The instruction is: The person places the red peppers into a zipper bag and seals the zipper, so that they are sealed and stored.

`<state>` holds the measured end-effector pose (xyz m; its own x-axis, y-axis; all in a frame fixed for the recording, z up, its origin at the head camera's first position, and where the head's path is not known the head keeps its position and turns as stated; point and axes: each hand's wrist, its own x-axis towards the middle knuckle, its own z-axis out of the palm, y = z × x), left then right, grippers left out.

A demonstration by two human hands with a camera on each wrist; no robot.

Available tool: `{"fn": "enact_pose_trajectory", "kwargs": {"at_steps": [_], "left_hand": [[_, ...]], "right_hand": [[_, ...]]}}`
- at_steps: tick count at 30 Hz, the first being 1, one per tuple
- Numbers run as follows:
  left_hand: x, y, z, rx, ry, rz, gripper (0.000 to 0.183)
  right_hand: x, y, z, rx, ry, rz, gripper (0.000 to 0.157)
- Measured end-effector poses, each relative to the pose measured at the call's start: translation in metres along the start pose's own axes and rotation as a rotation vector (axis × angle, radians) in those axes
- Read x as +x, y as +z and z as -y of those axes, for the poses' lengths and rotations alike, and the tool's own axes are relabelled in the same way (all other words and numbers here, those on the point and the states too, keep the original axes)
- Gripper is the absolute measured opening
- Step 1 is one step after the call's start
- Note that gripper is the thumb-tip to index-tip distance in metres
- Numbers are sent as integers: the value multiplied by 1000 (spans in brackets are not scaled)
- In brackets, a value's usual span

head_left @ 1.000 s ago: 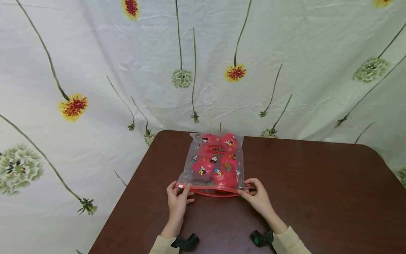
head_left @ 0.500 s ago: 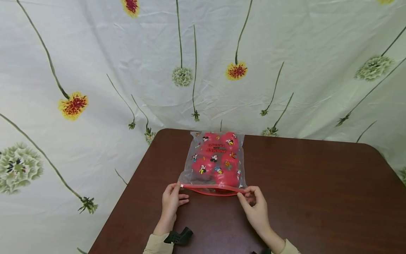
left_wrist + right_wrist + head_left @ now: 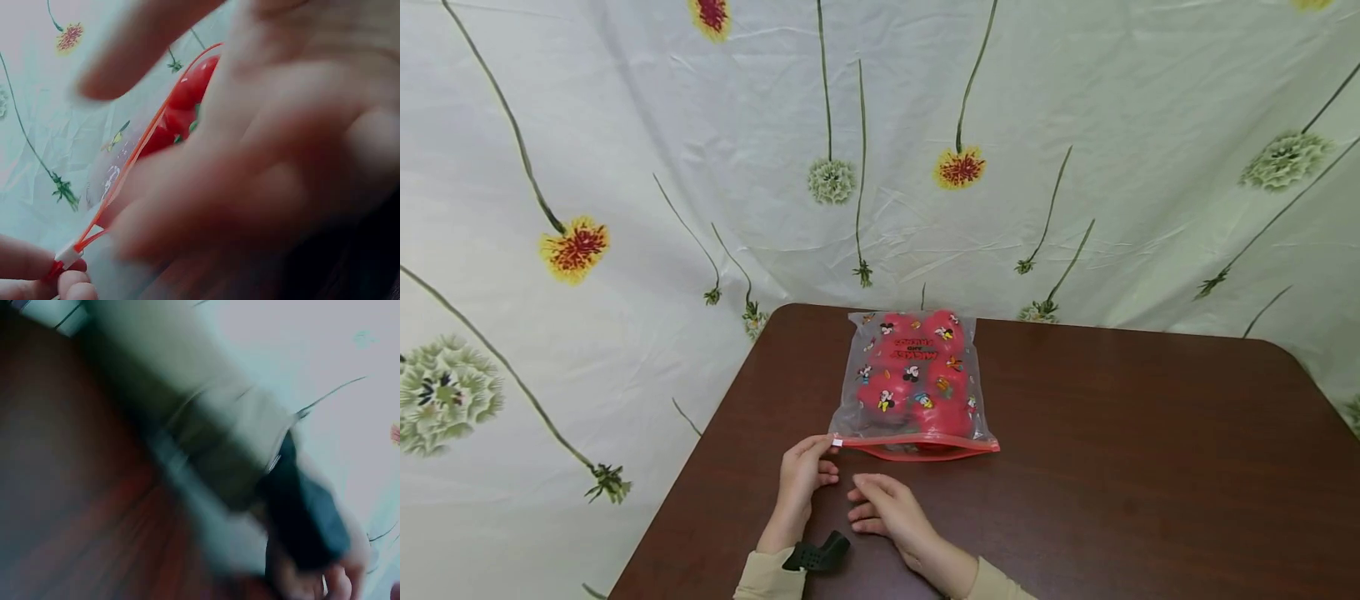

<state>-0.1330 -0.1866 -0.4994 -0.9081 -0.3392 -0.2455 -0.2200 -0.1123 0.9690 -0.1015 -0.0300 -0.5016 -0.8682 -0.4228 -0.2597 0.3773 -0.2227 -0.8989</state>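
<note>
A clear plastic zip bag (image 3: 861, 412) printed with cartoon figures lies on the table, its red-edged mouth towards me and parted. Inside are red rounded things (image 3: 181, 115) with green bits; their kind is hard to tell. My left hand (image 3: 799, 483) pinches the bag's left corner by the white zip slider (image 3: 69, 255). Off the bag, my right hand (image 3: 891, 515) hovers close to the left one, fingers loosely bent with nothing between them. It blurs across the left wrist view and hides part of the bag.
The dark brown table (image 3: 1135, 442) extends to the right of the bag. Behind it and along the left hangs a pale cloth (image 3: 895, 108) with printed flowers. A black wrist strap (image 3: 818, 554) sits on my left wrist.
My right hand has let go of the bag's right corner and moved left and nearer to me. My left hand has shifted slightly left, still at the left corner.
</note>
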Motion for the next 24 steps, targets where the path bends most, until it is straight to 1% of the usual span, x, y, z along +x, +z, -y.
{"fn": "enact_pose_trajectory", "kwargs": {"at_steps": [2, 4, 6, 8, 11, 16, 20, 24], "left_hand": [[1, -2, 0, 13, 7, -3, 24], [2, -2, 0, 18, 14, -5, 23], [2, -3, 0, 10, 19, -3, 21], [2, -3, 0, -2, 22, 2, 17], [3, -2, 0, -12, 20, 6, 12], [4, -1, 0, -9, 23, 11, 13], [4, 0, 0, -18, 28, 16, 17], [5, 1, 1, -49, 34, 24, 14]], "right_hand": [[10, 13, 0, 118, 53, -40, 48], [19, 23, 0, 225, 68, -81, 46], [28, 31, 1, 304, 64, -127, 39], [34, 36, 1, 349, 55, -171, 31], [41, 41, 1, 359, 35, -223, 24], [48, 48, 0, 356, -9, -305, 24], [54, 54, -1, 364, -65, -376, 25], [58, 59, -4, 355, -134, -439, 23]]}}
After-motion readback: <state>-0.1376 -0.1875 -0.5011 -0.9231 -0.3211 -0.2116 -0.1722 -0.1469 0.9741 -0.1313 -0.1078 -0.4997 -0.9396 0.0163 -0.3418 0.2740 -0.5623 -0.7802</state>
